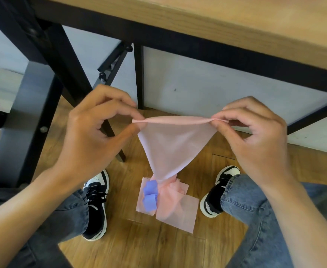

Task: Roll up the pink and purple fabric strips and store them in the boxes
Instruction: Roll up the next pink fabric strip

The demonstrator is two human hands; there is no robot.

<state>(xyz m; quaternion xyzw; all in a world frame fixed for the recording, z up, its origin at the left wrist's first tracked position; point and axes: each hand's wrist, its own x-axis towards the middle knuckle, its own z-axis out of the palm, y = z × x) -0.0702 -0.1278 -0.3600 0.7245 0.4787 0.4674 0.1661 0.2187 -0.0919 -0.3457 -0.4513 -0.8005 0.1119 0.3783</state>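
Observation:
A pink fabric strip [175, 144] hangs between my two hands, its top edge folded into a thin roll and stretched level. My left hand [98, 130] pinches the left end of that edge with thumb and fingertips. At the right end my right hand [253, 136] pinches it the same way. The strip narrows downward to a heap of pink fabric [178, 207] on the wooden floor between my feet. A purple fabric strip [150, 196], loosely folded, lies on the left side of that heap. No boxes are in view.
A wooden table top [236, 20] on a black frame [65, 70] stands just ahead, above my hands. Grey wall panels [207, 88] sit behind it. My two shoes, the left shoe [96, 204] and the right shoe [218, 192], flank the fabric heap.

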